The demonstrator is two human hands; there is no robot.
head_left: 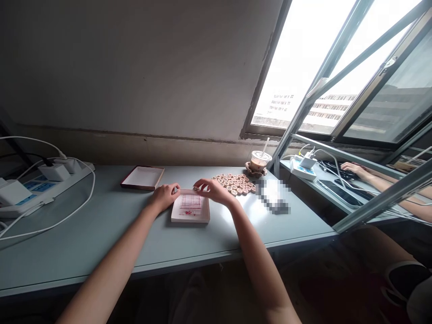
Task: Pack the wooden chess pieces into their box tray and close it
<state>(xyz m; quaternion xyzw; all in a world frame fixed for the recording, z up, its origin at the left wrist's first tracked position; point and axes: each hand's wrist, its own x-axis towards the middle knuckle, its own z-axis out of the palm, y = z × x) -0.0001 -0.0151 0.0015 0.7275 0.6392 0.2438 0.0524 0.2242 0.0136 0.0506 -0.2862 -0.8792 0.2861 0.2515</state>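
A shallow open box [191,221] with white walls sits on the desk in front of me. Inside it lies a sheet with a red printed grid [191,202], with red lettering nearer the front. My left hand [165,196] is curled closed at the box's far left corner, against its rim. Over the far right corner, my right hand [213,190] has thumb and fingers pinched together; whatever is between them is too small to make out. Just beyond the right hand, several round wooden Chinese chess pieces [236,183] lie grouped flat on the desk.
The box's other half [143,177], dark-rimmed, lies back left. A lidded drink cup with straw [260,159] stands behind the pieces, near a blurred-out patch. Power strips with cables [50,182] line the left. Beyond a metal frame post, another person's hand [354,168] rests near cables.
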